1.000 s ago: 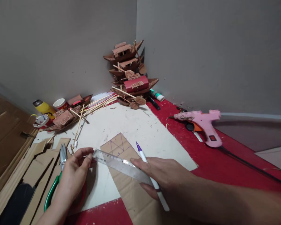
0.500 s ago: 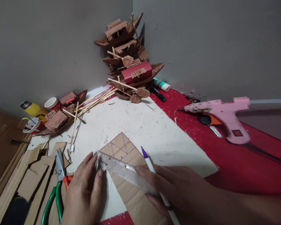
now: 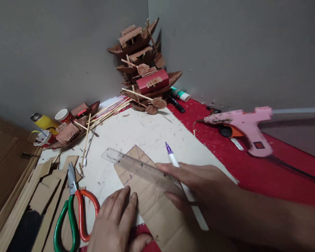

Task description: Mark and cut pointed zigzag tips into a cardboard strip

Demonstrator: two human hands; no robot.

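Since the earlier frame, my left hand (image 3: 111,217) has left the ruler's end and come down beside the left edge of the card (image 3: 160,213), while the ruler (image 3: 139,168) has shifted up across the card's marked end. The card lies on the white sheet (image 3: 152,129) over the red counter (image 3: 291,185); whether the ruler rests flat on it I cannot tell. In my right hand (image 3: 202,182), the fingers grip the ruler's near end together with the pen (image 3: 174,160); the left fingers are loosely curved and hold nothing I can see. I judge the ruler, clear and thin, to be light, stiff, rather slippery and liable to crack if bent; I would take it by both long edges. The card should be light, flexible and easily creased, best steadied flat at its border.
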